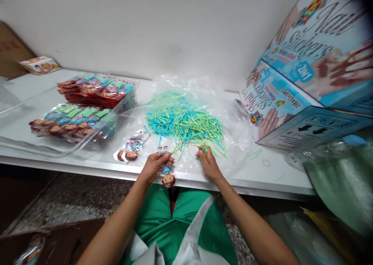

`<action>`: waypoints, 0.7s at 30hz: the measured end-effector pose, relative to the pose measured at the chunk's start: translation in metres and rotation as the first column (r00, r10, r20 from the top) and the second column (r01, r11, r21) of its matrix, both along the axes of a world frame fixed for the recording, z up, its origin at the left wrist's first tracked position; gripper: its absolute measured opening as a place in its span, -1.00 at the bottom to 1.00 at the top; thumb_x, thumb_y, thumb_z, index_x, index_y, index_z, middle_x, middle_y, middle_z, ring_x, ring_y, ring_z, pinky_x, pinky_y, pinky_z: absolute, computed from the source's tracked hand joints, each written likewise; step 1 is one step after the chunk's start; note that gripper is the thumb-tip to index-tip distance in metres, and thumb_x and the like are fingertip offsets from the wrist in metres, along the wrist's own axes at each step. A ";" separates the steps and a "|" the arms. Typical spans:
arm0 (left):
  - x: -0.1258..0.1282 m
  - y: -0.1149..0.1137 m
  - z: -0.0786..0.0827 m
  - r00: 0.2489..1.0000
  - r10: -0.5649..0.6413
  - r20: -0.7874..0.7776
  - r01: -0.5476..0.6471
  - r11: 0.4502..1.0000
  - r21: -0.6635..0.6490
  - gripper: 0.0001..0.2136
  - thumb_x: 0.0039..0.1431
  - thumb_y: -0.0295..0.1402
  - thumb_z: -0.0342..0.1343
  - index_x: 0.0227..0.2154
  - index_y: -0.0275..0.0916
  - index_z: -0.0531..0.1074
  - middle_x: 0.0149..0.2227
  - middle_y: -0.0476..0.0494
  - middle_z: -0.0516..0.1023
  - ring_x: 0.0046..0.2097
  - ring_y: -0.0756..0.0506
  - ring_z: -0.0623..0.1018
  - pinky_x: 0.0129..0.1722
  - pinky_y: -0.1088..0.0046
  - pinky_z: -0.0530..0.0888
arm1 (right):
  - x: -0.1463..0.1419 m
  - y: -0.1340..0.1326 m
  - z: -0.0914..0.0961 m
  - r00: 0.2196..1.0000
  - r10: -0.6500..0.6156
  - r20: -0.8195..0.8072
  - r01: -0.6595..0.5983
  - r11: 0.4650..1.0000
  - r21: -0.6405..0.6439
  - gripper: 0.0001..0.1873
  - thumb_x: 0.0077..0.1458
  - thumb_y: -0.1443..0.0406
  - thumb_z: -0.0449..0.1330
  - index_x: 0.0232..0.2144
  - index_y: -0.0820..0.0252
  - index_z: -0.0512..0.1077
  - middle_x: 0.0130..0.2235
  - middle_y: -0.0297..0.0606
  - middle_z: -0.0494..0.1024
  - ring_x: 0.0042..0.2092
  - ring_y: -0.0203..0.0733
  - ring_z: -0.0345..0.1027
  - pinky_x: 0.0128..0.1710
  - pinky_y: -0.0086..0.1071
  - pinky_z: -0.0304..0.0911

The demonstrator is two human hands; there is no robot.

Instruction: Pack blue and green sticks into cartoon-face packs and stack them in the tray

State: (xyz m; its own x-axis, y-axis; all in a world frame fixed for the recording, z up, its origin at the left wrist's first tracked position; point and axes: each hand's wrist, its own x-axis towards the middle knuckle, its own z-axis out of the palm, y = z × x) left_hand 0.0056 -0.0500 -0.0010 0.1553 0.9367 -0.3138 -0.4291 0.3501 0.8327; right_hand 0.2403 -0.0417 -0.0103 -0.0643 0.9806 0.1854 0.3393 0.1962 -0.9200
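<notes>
My left hand (154, 164) is closed on a small clear packet with a cartoon doll head (166, 175), held at the table's front edge. My right hand (207, 163) pinches a thin green stick (204, 150) at the near edge of a heap of blue and green sticks (183, 123). The heap lies on a crumpled clear plastic bag (233, 136). Another doll packet (131, 147) lies flat on the table just left of my left hand.
A clear tray (17, 140) at the left holds stacked doll packets (72, 119), with a second stack (96, 88) behind. Two blue "Nail Stickers" boxes (291, 113) stand at the right. A white wall backs the white table (271, 171). A small carton (39, 65) sits far left.
</notes>
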 end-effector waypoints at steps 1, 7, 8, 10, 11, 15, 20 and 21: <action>0.000 0.000 0.000 1.000 0.001 0.002 -0.001 1.000 -0.002 -0.73 -0.13 -0.30 0.29 -0.36 -0.37 0.52 -0.44 -0.16 0.57 -0.48 0.04 0.48 -0.44 0.55 0.39 | 0.001 0.000 0.000 1.000 0.006 0.007 -0.006 1.000 -0.007 -0.72 0.21 0.14 -0.07 -0.12 0.15 0.20 -0.33 -0.28 0.42 -0.25 -0.23 0.32 -0.16 -0.28 0.21; 0.000 0.000 0.000 1.000 -0.011 0.008 0.010 1.000 0.006 -0.72 -0.13 -0.29 0.29 -0.35 -0.36 0.52 -0.44 -0.15 0.57 -0.48 0.04 0.48 -0.42 0.54 0.39 | -0.004 -0.004 0.008 0.998 -0.062 -0.020 0.063 0.997 0.054 -0.77 0.23 0.14 -0.13 -0.30 0.13 0.20 -0.34 -0.29 0.41 -0.24 -0.24 0.30 -0.10 -0.27 0.18; 0.000 0.000 0.001 1.000 -0.010 0.010 0.009 1.000 0.003 -0.72 -0.14 -0.29 0.29 -0.35 -0.36 0.52 -0.45 -0.15 0.57 -0.48 0.04 0.48 -0.43 0.54 0.39 | -0.005 -0.005 0.009 0.997 -0.069 -0.032 0.071 0.995 0.067 -0.78 0.24 0.14 -0.14 -0.30 0.13 0.19 -0.34 -0.29 0.41 -0.23 -0.25 0.30 -0.09 -0.26 0.17; 0.001 0.000 0.003 1.000 -0.005 0.012 0.005 1.000 -0.005 -0.72 -0.14 -0.29 0.30 -0.35 -0.36 0.52 -0.45 -0.14 0.57 -0.49 0.04 0.48 -0.43 0.54 0.39 | -0.005 -0.007 0.010 0.997 -0.065 -0.034 0.067 0.996 0.059 -0.79 0.24 0.15 -0.14 -0.27 0.13 0.17 -0.32 -0.28 0.42 -0.22 -0.24 0.30 -0.07 -0.26 0.16; 0.001 0.000 0.003 1.000 -0.004 0.012 0.004 1.000 -0.005 -0.72 -0.14 -0.29 0.30 -0.35 -0.36 0.52 -0.45 -0.14 0.57 -0.49 0.04 0.48 -0.43 0.54 0.39 | -0.005 -0.008 0.010 0.998 -0.060 -0.024 0.061 0.997 0.043 -0.79 0.24 0.14 -0.13 -0.24 0.13 0.16 -0.32 -0.27 0.43 -0.22 -0.24 0.31 -0.07 -0.25 0.17; 0.001 -0.001 0.005 1.000 -0.004 -0.003 0.004 1.000 0.008 -0.73 -0.13 -0.28 0.29 -0.35 -0.36 0.52 -0.44 -0.14 0.57 -0.48 0.04 0.48 -0.42 0.53 0.39 | -0.004 -0.008 0.010 0.999 -0.036 0.029 0.036 0.999 -0.013 -0.76 0.23 0.13 -0.13 -0.17 0.14 0.15 -0.31 -0.25 0.44 -0.22 -0.23 0.31 -0.09 -0.27 0.18; 0.001 -0.003 0.006 1.000 0.002 -0.025 -0.002 1.000 0.013 -0.69 -0.16 -0.24 0.30 -0.35 -0.35 0.52 -0.44 -0.16 0.58 -0.48 0.02 0.50 -0.40 0.50 0.41 | -0.005 -0.010 0.012 0.991 0.025 0.129 -0.020 0.999 -0.037 -0.74 0.23 0.13 -0.15 -0.21 0.16 0.19 -0.30 -0.23 0.43 -0.22 -0.22 0.32 -0.14 -0.30 0.19; 0.002 -0.004 0.008 0.999 -0.002 -0.034 0.002 1.000 0.019 -0.68 -0.15 -0.24 0.30 -0.34 -0.35 0.52 -0.42 -0.17 0.58 -0.46 0.01 0.51 -0.37 0.48 0.42 | -0.005 -0.011 0.014 0.988 0.029 0.153 -0.024 0.999 -0.038 -0.75 0.23 0.13 -0.16 -0.24 0.15 0.19 -0.30 -0.23 0.43 -0.23 -0.22 0.32 -0.16 -0.31 0.19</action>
